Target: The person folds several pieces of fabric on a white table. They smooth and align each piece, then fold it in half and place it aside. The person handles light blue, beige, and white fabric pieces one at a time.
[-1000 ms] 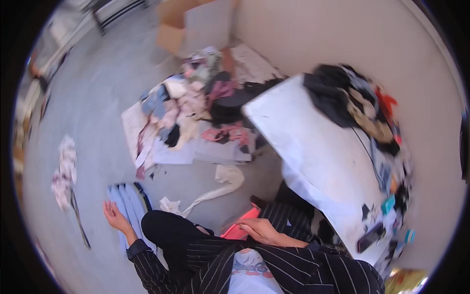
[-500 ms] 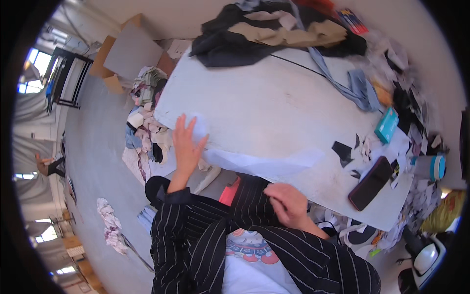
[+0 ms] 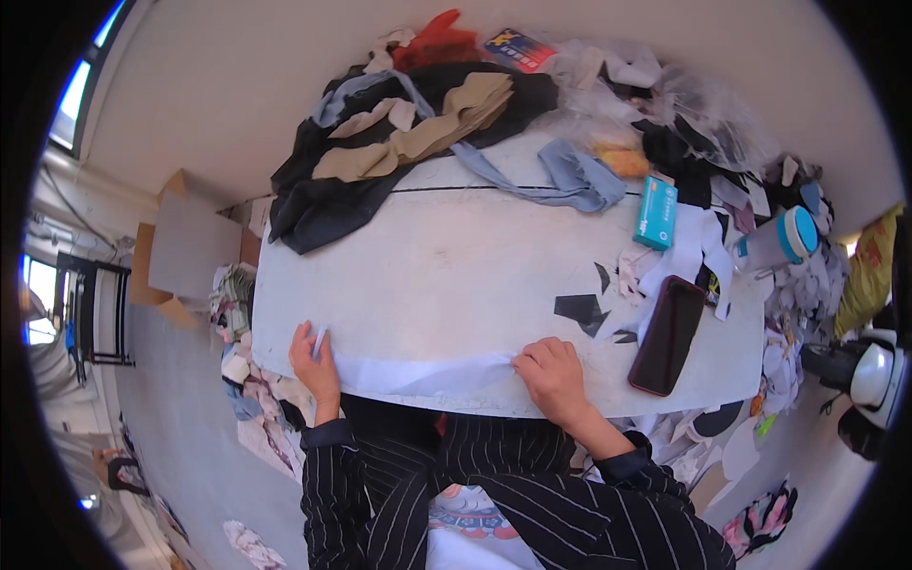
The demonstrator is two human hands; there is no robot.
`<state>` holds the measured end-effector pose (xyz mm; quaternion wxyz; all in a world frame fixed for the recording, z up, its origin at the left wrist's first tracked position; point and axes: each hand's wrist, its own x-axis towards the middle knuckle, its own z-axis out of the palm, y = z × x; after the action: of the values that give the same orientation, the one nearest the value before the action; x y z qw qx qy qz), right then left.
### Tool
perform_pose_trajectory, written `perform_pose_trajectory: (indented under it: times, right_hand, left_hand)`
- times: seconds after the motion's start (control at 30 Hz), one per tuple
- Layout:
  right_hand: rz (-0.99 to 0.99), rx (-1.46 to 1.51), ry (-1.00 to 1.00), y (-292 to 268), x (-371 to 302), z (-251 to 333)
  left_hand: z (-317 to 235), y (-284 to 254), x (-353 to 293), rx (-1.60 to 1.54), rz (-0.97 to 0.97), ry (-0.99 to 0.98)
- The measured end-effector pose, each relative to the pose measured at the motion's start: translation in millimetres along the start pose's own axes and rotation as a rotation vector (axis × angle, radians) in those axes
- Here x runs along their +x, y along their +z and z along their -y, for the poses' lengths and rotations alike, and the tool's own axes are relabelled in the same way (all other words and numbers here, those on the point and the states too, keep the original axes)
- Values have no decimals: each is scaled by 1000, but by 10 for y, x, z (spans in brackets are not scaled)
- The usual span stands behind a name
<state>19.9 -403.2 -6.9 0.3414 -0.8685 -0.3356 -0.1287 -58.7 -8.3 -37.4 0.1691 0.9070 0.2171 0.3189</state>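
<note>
A long, narrow strip of thin white cloth (image 3: 423,374) lies along the near edge of a pale, scuffed tabletop (image 3: 456,275), stretched between the person's two hands. The left hand (image 3: 316,372) is at the strip's left end, thumb and fingers closed on it, with a bit of white showing between them. The right hand (image 3: 556,382) has its fingers curled down over the other end, gripping it (the thumb is partly hidden, so its exact hold cannot be told). To the right of the right hand, just beside it, lie small, angular dark-grey fabric scraps (image 3: 578,310), and beyond them a dark-screened phone with a reddish rim (image 3: 668,335). Farther back stand a small teal cardboard box (image 3: 656,213) and, near the table's right end, a tilted clear jar with a turquoise lid (image 3: 776,239). Across the far left part of the table is a heap of black cloth (image 3: 328,207), with a long tan fabric piece (image 3: 418,144) lying over it. A crumpled light-blue cloth (image 3: 581,180) rests between that heap and the teal box. On the floor at left stands an open brown cardboard box (image 3: 190,249).
</note>
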Motion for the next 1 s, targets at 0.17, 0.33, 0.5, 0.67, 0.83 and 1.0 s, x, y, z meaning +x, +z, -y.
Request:
perform_pose_trajectory:
  times: [0.17,0.33,0.5,0.67,0.83,1.0]
  right_hand:
    - [-2,-46,85,-159,-178,1]
    - [-20,-99,113,-228,-267,59]
    - [-13,-110,156,-273,-282,170]
    - [-50,-15,241,-379,-188,279]
    - [-175,-69,199,-572,45,300]
    - [-129,359,481,-325,1008,173]
  left_hand:
    - [27,50,-17,-76,-51,-172]
    - [49,47,-19,-12,-61,-92]
    - [-14,35,3,-1,-66,-89]
    - [-190,-78,201,-107,-167,37]
    - [-1091,125,1102,-418,-10,372]
    - [-1271,810,1836,-438,137,541]
